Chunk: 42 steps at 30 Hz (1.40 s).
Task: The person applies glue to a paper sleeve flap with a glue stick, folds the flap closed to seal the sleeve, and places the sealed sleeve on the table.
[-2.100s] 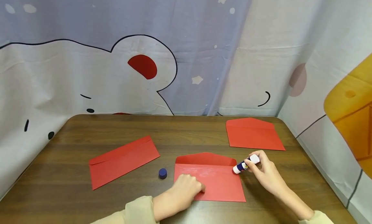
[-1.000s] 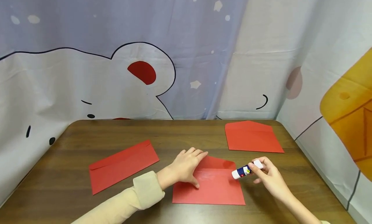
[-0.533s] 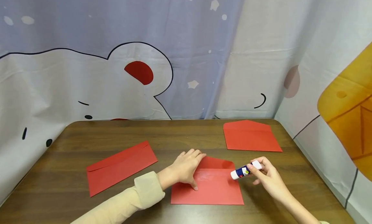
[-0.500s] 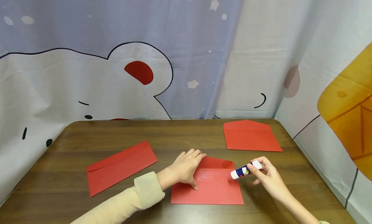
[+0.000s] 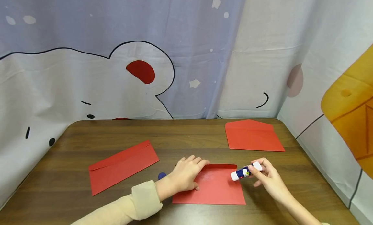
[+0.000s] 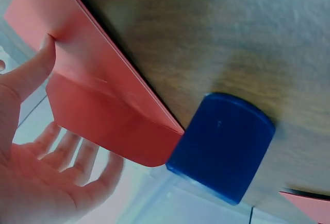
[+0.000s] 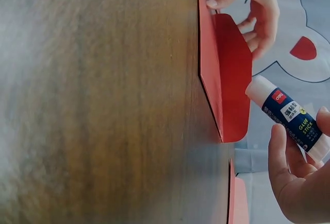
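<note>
A red envelope [image 5: 221,187] lies in front of me, its flap raised off the table along the far side. My left hand [image 5: 186,174] is at its left part. The thumb presses on the envelope body, and the fingers, loosely extended, reach behind the flap [image 6: 113,123]. My right hand [image 5: 269,178] pinches a glue stick [image 5: 246,171] with a blue label and white ends, its uncapped white end held near the envelope's right edge. A blue glue-stick cap [image 6: 221,149] stands on the table beside my left wrist, partly hidden by it in the head view.
On the left lies a second red envelope [image 5: 123,166] with its flap folded down. A third red envelope [image 5: 253,136], flap spread out, lies at the back right. The wooden table [image 5: 186,134] ends against a printed curtain [image 5: 201,56].
The left hand has shifted from the envelope's lower left to its flap, which has tilted up toward me. The right hand has drawn the glue stick slightly back off the envelope.
</note>
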Motion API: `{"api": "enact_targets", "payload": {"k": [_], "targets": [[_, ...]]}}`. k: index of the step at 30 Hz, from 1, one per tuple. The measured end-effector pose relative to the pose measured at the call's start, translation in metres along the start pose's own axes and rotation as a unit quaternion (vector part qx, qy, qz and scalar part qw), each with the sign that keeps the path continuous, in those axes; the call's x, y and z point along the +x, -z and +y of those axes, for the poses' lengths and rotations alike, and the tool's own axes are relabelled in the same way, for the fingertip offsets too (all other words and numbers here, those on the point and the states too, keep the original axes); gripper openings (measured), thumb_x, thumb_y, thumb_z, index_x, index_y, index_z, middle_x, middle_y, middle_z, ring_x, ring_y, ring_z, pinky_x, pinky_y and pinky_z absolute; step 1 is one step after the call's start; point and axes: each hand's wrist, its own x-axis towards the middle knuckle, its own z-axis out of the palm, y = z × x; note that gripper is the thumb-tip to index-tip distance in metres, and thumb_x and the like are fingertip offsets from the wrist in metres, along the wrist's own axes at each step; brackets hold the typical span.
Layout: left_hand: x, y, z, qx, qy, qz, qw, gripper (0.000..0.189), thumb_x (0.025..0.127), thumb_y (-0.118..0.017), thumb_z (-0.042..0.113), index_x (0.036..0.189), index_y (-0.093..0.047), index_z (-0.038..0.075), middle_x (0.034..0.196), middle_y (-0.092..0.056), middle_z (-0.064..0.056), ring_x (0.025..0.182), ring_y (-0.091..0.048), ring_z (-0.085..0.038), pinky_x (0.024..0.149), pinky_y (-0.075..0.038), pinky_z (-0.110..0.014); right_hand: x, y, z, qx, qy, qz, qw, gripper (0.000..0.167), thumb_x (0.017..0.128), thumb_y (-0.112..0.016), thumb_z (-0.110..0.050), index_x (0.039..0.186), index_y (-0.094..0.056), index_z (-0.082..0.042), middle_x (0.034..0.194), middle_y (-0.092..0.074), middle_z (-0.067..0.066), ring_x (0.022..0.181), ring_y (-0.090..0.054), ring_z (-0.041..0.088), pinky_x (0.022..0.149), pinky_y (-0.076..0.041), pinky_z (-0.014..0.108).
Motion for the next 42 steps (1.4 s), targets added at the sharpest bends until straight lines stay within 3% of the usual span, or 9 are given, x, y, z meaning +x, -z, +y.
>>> {"api": "enact_targets", "payload": {"k": [4,11,16,21,26,32,42], "targets": [[-0.004,-0.001,0.002,-0.022,-0.005,0.004,0.9997,0.072,0.068,-0.086,0.031,0.132,-0.052,0.027,0.121,-0.061,0.007,0.106,-0.055,-0.016,0.073,-0.052,-0.034,-0.001,0.003,0.000,0.043,-0.009,-0.012,0.9990,0.016,0.098,-0.051,-0.006,0.103,-0.052,-0.021,0.082,-0.068,-0.011,0.073,-0.067,0.008,0.055,-0.055,0.032],[-0.010,-0.003,0.005,-0.037,-0.023,0.000,0.9991,0.057,0.075,-0.081,0.019,0.126,-0.058,0.028,0.114,-0.062,0.007,0.099,-0.055,-0.013,0.058,-0.048,-0.025,-0.003,0.008,-0.001,0.086,0.000,-0.034,0.9957,0.015,0.099,-0.047,-0.005,0.103,-0.052,-0.019,0.083,-0.068,-0.008,0.071,-0.068,0.010,0.055,-0.055,0.031],[-0.015,-0.004,0.008,-0.026,-0.046,-0.001,0.9986,0.050,0.079,-0.078,0.018,0.125,-0.059,0.025,0.112,-0.062,0.003,0.094,-0.054,-0.014,0.058,-0.049,-0.023,-0.006,0.009,-0.001,0.105,0.000,-0.043,0.9935,0.015,0.100,-0.045,-0.006,0.105,-0.052,-0.018,0.084,-0.069,-0.008,0.072,-0.068,0.010,0.055,-0.055,0.030],[-0.018,-0.007,0.012,0.008,-0.069,0.007,0.9975,0.047,0.081,-0.074,0.025,0.126,-0.060,0.022,0.110,-0.060,0.003,0.090,-0.053,-0.014,0.060,-0.049,-0.022,-0.007,0.010,0.000,0.142,-0.025,-0.042,0.9887,0.015,0.101,-0.043,-0.007,0.103,-0.054,-0.017,0.085,-0.068,-0.007,0.075,-0.069,0.011,0.061,-0.056,0.026],[-0.018,-0.010,0.014,0.036,-0.072,-0.001,0.9967,0.049,0.083,-0.071,0.029,0.130,-0.059,0.020,0.114,-0.060,0.004,0.091,-0.052,-0.015,0.063,-0.050,-0.022,-0.009,0.013,0.004,0.186,-0.026,-0.047,0.9812,0.020,0.102,-0.041,-0.006,0.102,-0.057,-0.017,0.090,-0.066,-0.007,0.079,-0.068,0.010,0.068,-0.056,0.025],[-0.019,-0.014,0.019,0.068,-0.074,-0.014,0.9949,0.049,0.086,-0.066,0.037,0.130,-0.059,0.017,0.117,-0.058,0.004,0.095,-0.051,-0.016,0.062,-0.050,-0.023,-0.012,0.022,0.012,0.245,-0.021,-0.080,0.9660,0.023,0.103,-0.036,-0.005,0.106,-0.057,-0.013,0.097,-0.061,-0.006,0.084,-0.066,0.009,0.075,-0.056,0.024],[-0.019,-0.015,0.023,0.092,-0.075,-0.019,0.9927,0.048,0.087,-0.062,0.043,0.127,-0.059,0.018,0.119,-0.057,0.006,0.101,-0.052,-0.018,0.063,-0.051,-0.024,-0.028,0.039,0.032,0.281,-0.033,-0.121,0.9515,0.034,0.104,-0.028,-0.004,0.113,-0.058,-0.017,0.110,-0.064,-0.006,0.093,-0.065,0.009,0.081,-0.055,0.024]]}}
